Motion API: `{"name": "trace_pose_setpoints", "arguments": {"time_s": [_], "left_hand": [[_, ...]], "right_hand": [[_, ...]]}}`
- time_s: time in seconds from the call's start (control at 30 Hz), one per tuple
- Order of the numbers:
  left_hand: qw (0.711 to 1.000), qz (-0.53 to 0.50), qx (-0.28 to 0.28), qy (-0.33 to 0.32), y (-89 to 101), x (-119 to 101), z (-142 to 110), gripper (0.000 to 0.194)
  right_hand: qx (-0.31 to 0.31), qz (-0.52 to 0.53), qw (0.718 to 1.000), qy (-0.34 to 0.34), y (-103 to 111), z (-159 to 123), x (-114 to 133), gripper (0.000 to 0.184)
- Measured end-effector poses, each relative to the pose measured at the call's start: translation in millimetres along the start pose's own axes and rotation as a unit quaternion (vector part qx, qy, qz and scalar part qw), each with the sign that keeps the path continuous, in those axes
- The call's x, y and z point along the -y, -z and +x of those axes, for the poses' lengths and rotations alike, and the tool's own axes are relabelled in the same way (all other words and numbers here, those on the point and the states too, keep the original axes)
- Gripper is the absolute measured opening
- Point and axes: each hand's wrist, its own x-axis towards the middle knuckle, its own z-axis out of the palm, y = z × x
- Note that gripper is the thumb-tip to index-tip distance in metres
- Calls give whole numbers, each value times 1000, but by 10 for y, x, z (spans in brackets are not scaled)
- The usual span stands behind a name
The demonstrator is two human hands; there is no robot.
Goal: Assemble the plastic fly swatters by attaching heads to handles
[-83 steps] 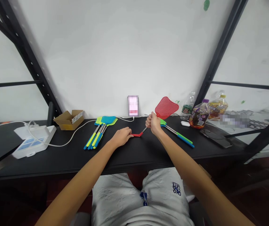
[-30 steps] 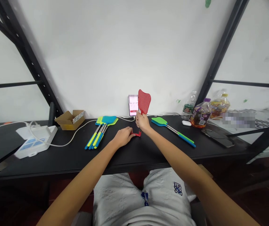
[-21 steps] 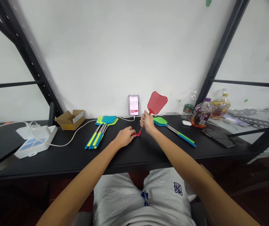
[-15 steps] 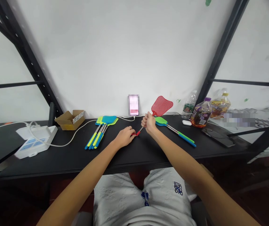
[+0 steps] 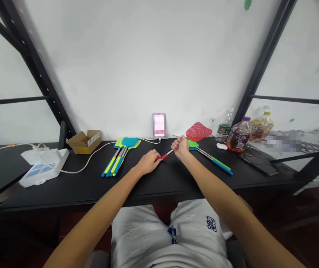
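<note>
My left hand [image 5: 149, 162] pinned the red handle of the fly swatter [image 5: 198, 131] to the worktop [image 5: 148, 186], while my right hand [image 5: 180, 146] gripped its shaft below the mesh head. The bundled swatters [image 5: 120, 158] lay left of my hands; the phone [image 5: 159, 125] stood at the worktop's back edge.

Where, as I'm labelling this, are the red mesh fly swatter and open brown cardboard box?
Red mesh fly swatter [image 5: 198, 131]: head view, on its perforated paddle.
Open brown cardboard box [image 5: 82, 150]: head view, front wall.
</note>
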Motion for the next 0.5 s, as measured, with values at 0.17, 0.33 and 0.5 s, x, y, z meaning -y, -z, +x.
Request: {"name": "trace_pose_setpoints", "arguments": {"time_s": [0.17, 0.33, 0.5], "left_hand": [[1000, -10, 3, 4, 9, 4, -4, 21], [1000, -24, -2, 6, 3, 13, -3, 21], [999, -46, -14, 0, 16, 2, -6, 20]], "right_hand": [[0, 10, 1000, -3, 2, 12, 2, 40], [-2, 13, 1000, -4, 9, 21, 9, 39], [-2, 15, 1000, -6, 13, 23, 18, 42]]}}
